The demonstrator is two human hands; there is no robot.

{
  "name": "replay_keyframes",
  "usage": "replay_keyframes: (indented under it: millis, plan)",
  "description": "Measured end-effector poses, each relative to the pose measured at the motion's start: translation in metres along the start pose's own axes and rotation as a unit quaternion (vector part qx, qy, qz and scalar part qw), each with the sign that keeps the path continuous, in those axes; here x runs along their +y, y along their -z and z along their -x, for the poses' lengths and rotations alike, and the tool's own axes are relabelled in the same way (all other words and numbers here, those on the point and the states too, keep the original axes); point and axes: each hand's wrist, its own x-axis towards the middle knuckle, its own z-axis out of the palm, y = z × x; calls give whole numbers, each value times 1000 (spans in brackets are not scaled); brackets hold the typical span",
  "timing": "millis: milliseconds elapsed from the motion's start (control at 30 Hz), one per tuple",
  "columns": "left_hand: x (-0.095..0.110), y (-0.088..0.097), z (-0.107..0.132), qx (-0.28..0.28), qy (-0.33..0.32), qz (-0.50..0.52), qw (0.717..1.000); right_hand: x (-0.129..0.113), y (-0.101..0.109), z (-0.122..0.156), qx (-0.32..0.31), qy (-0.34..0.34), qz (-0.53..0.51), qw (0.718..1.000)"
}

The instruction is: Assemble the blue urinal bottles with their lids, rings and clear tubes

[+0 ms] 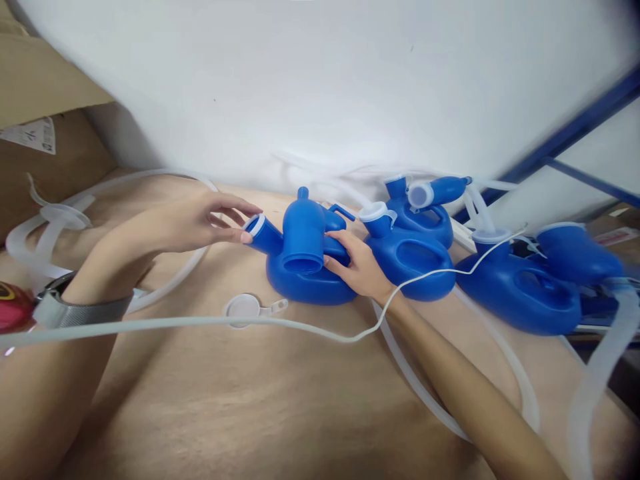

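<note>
Head view: the left hand (220, 220) pinches the white collar (260, 225) of a blue urinal bottle (310, 288), which stands toward the brown tabletop's (200, 400) back edge; the right hand (357, 263) curls against the blue funnel (304, 227) and bottle, though I cannot tell how firmly. Seating the collar seems the step in hand; the next move likely calls for a steadied bottle and even pressure, with the strapped white cap (243, 310) lying loose in front
</note>
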Motion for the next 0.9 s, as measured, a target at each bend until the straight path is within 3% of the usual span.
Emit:
replay_keyframes:
  millis: [233,500,900]
  plan:
    - [-9,0,-2,-2,-24,-2,1000,0,-1,1,5,-3,8,1000]
    - [5,2,0,5,-24,-56,998,-3,0,0,-2,-10,9,1000]
    - [10,-1,-1,6,-25,-63,998,-1,-1,1,5,4,20,1000]
